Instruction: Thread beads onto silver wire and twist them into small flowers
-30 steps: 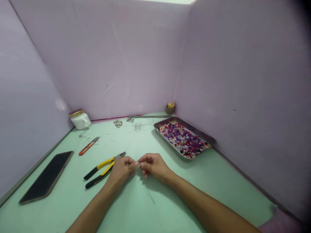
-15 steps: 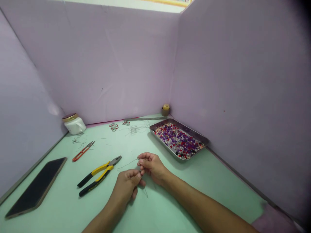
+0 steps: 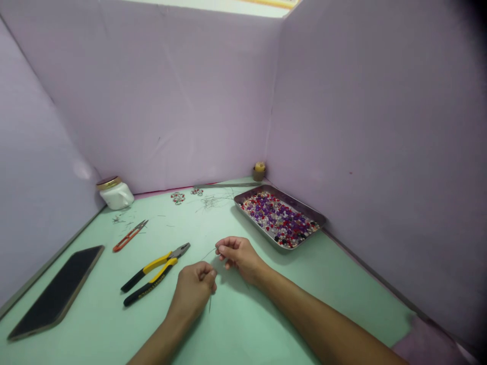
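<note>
My left hand (image 3: pixel 195 285) is closed in a pinch on a thin wire, whose end pokes out below the fingers. Just to its right and slightly farther off, my right hand (image 3: pixel 236 257) pinches thumb to forefinger on a thin wire (image 3: pixel 208 253) that runs down and left toward the left hand. Whether both hands hold one and the same wire I cannot tell. A small gap lies between the hands. Left of them rest yellow-and-black pliers (image 3: pixel 158 271), jaws pointing away. Any bead on the wire is too small to make out.
A metal tray (image 3: pixel 239 205) of mixed beads stands at the right. Orange thread snips (image 3: pixel 129 237) and a dark phone-like slab (image 3: pixel 57 294) lie left. Farther back are a white jar (image 3: pixel 117 195), beaded wire pieces (image 3: pixel 177 198), loose wires (image 3: pixel 209 203) and a small pot (image 3: pixel 259 174).
My hands have moved apart: the left has drawn a little to the left, while the right stays nearly in place. The wire end below the left hand has swung left.
</note>
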The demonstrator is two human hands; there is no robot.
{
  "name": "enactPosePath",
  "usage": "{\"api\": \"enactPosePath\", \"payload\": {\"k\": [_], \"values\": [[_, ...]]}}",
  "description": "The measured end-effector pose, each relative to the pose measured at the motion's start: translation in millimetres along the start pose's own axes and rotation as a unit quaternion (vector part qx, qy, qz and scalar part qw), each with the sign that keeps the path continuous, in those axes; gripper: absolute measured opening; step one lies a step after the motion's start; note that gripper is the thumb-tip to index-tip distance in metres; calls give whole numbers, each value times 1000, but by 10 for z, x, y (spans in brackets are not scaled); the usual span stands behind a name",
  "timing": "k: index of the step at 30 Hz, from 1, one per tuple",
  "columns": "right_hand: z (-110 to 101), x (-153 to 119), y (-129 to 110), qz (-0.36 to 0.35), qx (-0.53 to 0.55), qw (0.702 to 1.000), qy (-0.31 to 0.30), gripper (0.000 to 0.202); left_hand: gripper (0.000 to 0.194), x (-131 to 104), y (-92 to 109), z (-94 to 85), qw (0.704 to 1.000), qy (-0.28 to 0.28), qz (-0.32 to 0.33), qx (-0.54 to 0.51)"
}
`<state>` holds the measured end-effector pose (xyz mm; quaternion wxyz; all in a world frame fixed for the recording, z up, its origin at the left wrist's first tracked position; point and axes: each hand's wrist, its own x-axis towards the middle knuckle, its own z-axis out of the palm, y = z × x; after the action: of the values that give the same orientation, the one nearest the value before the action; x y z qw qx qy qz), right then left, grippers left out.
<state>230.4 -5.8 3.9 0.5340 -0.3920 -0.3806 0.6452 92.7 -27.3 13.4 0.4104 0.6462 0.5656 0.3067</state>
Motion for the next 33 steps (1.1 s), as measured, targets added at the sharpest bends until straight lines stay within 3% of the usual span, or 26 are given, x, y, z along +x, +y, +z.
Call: {"api": "enactPosePath", "payload": {"k": [7, 12, 18, 25, 28, 33], "values": [[8, -8, -26, -14, -10, 1000, -16, 28, 17, -11, 17, -84, 994, 41, 49, 91], [10, -20, -50, -10, -27, 999, -18, 26, 15, -29, -8, -125, 967, 97, 120, 205], [6, -13, -23, -12, -66, 998, 4, 21, 15, -79, -56, -123, 862, 214, 288, 359], [32, -30, -44, -3, -27, 999, 27, 20, 21, -145, 49, -95, 758, 212, 373, 491], [34, -29, -40, -2, -21, 999, 33, 19, 20, -173, 45, -68, 757, 186, 380, 499], [17, -11, -14, -5, -25, 999, 33, 18, 14, -186, -25, -36, 821, 111, 329, 454]]}}
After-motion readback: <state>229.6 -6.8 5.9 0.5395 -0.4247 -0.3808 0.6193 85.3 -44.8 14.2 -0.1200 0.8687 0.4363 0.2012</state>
